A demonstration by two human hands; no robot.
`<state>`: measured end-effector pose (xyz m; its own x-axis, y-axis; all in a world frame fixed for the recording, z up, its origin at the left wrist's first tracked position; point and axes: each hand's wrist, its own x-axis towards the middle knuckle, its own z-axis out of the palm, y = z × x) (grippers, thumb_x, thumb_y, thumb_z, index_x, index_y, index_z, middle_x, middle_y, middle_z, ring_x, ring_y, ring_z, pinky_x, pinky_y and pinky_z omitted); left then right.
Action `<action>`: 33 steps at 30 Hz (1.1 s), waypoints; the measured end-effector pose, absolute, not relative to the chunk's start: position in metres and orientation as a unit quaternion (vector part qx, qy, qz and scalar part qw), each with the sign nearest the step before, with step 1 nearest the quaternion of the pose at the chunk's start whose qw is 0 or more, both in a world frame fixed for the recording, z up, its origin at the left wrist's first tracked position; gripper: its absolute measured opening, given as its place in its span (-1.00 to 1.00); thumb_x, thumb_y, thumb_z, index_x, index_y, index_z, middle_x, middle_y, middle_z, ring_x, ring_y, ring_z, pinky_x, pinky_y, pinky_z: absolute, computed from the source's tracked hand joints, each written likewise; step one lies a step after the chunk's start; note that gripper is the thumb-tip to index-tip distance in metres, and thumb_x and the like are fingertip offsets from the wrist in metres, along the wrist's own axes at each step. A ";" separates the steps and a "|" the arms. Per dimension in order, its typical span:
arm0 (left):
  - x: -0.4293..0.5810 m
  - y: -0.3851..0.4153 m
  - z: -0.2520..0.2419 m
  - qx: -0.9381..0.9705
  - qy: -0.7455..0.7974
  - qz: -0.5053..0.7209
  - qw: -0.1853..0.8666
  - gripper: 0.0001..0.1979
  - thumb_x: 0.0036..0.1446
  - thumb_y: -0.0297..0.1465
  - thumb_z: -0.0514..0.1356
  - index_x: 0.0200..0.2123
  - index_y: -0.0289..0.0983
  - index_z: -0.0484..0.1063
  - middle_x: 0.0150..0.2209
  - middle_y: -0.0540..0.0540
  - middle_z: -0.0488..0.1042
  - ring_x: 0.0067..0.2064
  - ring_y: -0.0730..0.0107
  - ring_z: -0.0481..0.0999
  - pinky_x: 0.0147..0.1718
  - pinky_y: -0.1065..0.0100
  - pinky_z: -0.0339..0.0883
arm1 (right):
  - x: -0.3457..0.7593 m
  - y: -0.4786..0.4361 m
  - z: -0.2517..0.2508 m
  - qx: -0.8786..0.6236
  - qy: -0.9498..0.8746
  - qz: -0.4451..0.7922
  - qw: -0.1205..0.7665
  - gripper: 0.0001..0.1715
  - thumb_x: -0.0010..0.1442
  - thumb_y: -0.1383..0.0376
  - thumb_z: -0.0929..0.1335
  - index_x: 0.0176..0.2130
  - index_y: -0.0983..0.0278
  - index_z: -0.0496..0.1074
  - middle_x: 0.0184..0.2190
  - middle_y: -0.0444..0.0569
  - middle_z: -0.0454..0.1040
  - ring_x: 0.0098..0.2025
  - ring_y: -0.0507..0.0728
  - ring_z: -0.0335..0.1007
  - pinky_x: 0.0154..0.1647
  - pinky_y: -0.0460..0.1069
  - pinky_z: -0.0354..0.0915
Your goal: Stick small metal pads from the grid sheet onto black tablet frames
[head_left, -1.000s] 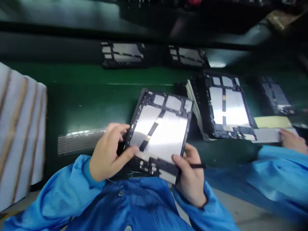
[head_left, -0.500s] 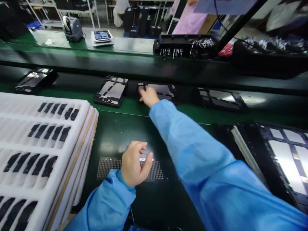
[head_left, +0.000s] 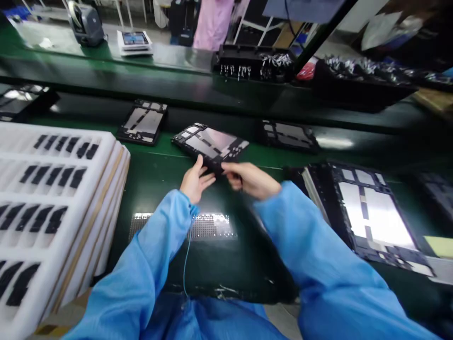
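**A:** So which step is this person on?

**B:** Looks like handling one tablet unit (head_left: 214, 141), imo. It's sitting tilted at the far side of the green table (head_left: 152, 182), between two similar units, one to the left (head_left: 143, 122) and one to the right (head_left: 290, 136). The right hand (head_left: 252, 180) is pinching its near edge. The left hand (head_left: 193, 183) is spreading its fingers wide right by that same edge; can't tell if the thumb is actually touching.

**A:** And what's the next move calling for?

**B:** My guess, a proper left-hand grip too. One pinch is probably leaving it a bit wobbly. The gridded sheet (head_left: 212, 227) is lying nearer the body, so I'd be watching for that.

**A:** Any brands or labels showing?

**B:** Nothing I'm reading. The white box (head_left: 134, 46) up back is showing a picture, way too small. The yellow slip (head_left: 439, 246) on the right isn't showing readable writing either.
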<state>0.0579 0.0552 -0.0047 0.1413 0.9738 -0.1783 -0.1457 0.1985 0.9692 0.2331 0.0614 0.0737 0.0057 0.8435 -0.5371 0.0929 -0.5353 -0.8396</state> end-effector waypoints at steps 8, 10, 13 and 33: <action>0.052 -0.025 0.006 0.541 0.343 0.245 0.728 -0.61 0.45 -0.15 0.42 0.14 -0.30 0.59 0.06 -0.18 0.67 0.01 0.23 0.71 0.02 0.12 0.72 | 0.350 -0.175 0.110 -0.651 -0.480 0.436 0.393 -0.42 0.42 -0.22 0.36 -0.41 -0.03 0.74 -0.52 0.13 0.52 -0.57 0.20 0.41 -0.62 0.16 0.34; 0.050 -0.054 0.010 0.587 0.285 0.162 0.740 -0.72 0.33 -0.21 0.49 -0.05 -0.26 0.64 -0.13 -0.11 0.73 -0.18 0.26 0.73 -0.19 0.22 0.71 | 0.356 -0.182 0.103 -0.636 -0.480 0.406 0.447 -0.59 0.39 -0.16 0.42 -0.34 -0.12 0.77 -0.58 0.11 0.46 -0.66 0.18 0.29 -0.73 0.18 0.21; 0.048 -0.068 0.019 0.658 0.259 0.104 0.699 -0.84 0.21 -0.26 0.49 -0.26 -0.17 0.63 -0.37 -0.02 0.68 -0.42 0.28 0.63 -0.47 0.29 0.51 | 0.331 -0.165 0.090 -0.606 -0.492 0.426 0.458 -0.79 0.34 -0.07 0.56 -0.13 -0.09 0.80 -0.49 0.00 0.56 -0.55 0.19 0.45 -0.64 0.11 0.41; 0.004 0.002 -0.004 0.881 0.299 0.101 0.352 -0.95 0.23 -0.41 0.31 -0.27 -0.19 0.61 -0.53 0.12 0.43 -0.52 0.46 0.35 -0.30 0.32 0.18 | 0.264 -0.062 0.022 -0.484 -0.704 0.457 0.248 -0.79 0.48 0.07 0.52 0.00 0.08 0.72 -0.07 -0.09 0.76 0.03 0.24 0.75 0.11 0.09 0.64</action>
<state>0.0041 0.0019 -0.0040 0.8009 0.5980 -0.0320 0.4557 -0.5739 0.6804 0.2635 -0.0620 0.0216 -0.4082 0.9081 -0.0936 0.4558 0.1138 -0.8828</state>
